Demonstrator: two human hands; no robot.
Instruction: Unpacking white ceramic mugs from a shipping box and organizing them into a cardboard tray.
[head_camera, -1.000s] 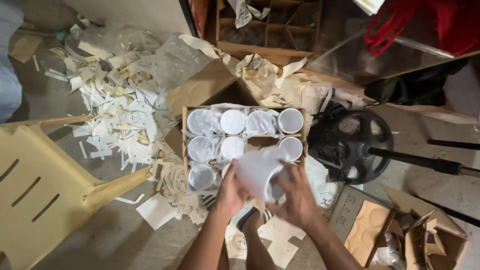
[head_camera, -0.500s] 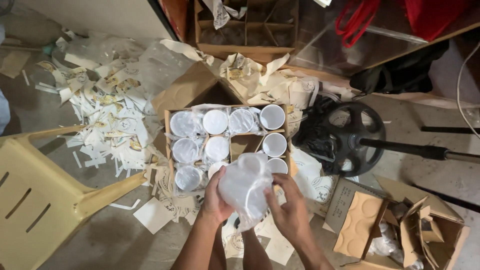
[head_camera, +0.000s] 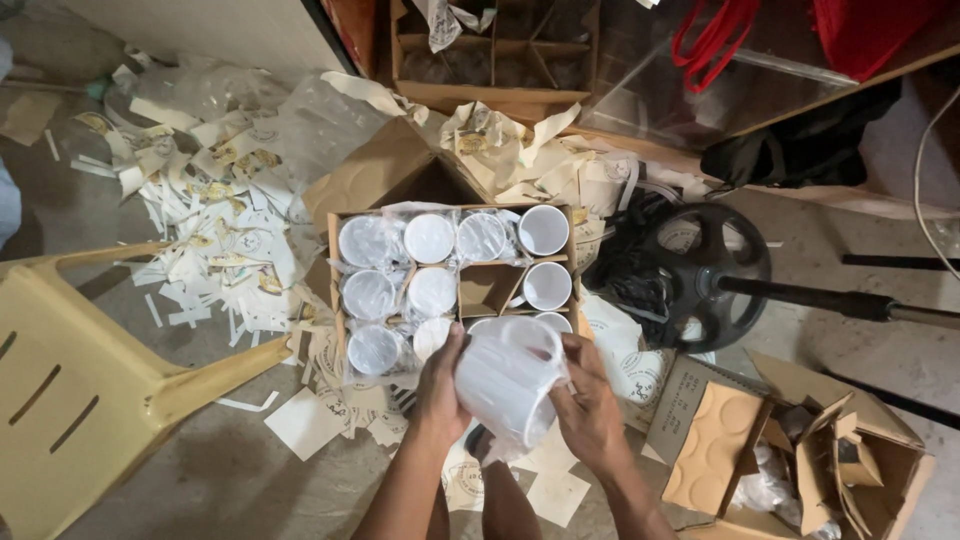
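Both my hands hold a white mug wrapped in a clear plastic bag (head_camera: 507, 376) just in front of a cardboard box (head_camera: 336, 262). My left hand (head_camera: 441, 388) grips the mug's left side and my right hand (head_camera: 588, 404) grips its right side and the bag. The box is divided into cells that hold several white mugs (head_camera: 430, 238), some bagged, some bare. One middle cell (head_camera: 487, 288) shows only brown cardboard.
A yellow plastic chair (head_camera: 70, 380) lies tipped at the left. Paper scraps (head_camera: 215, 240) litter the floor behind it. A black weight plate on a bar (head_camera: 705, 285) lies right of the box. Opened cardboard boxes (head_camera: 800, 450) sit at the lower right.
My hands and the bagged mug have stayed close to the box's near edge; the mug has turned slightly in my grip. The view has shifted a little.
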